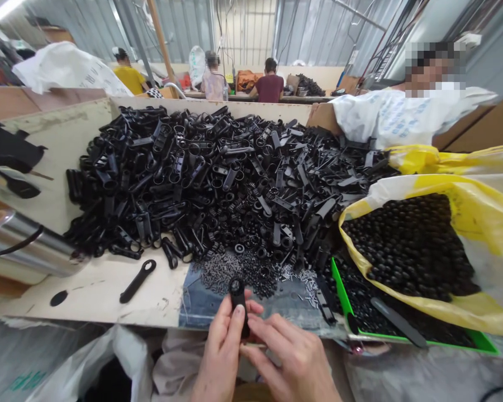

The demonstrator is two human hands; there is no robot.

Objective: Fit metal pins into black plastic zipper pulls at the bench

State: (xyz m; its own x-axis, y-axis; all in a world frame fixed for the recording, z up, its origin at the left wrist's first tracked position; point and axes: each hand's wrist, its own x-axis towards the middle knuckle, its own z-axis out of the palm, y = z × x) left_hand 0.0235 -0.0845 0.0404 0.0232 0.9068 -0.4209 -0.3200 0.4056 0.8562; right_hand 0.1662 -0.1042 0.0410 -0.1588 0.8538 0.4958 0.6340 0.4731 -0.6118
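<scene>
My left hand (pixel 220 349) pinches a black plastic handle part (pixel 238 298) upright at the table's near edge, thumb along its shaft. My right hand (pixel 293 357) closes in from the right, its fingertips touching the lower end of the same part. Just beyond lie small metal pins (pixel 220 268) and black rings (pixel 262 273) on a blue patch. A big heap of black plastic handle parts (pixel 218 173) covers the middle of the table.
A yellow bag of small black round pieces (pixel 411 245) sits at the right over a green tray (pixel 482 341). One loose handle (pixel 137 281) lies on the table (pixel 96 290) at left. A steel cylinder (pixel 25 245) is at far left. Several people work at the back.
</scene>
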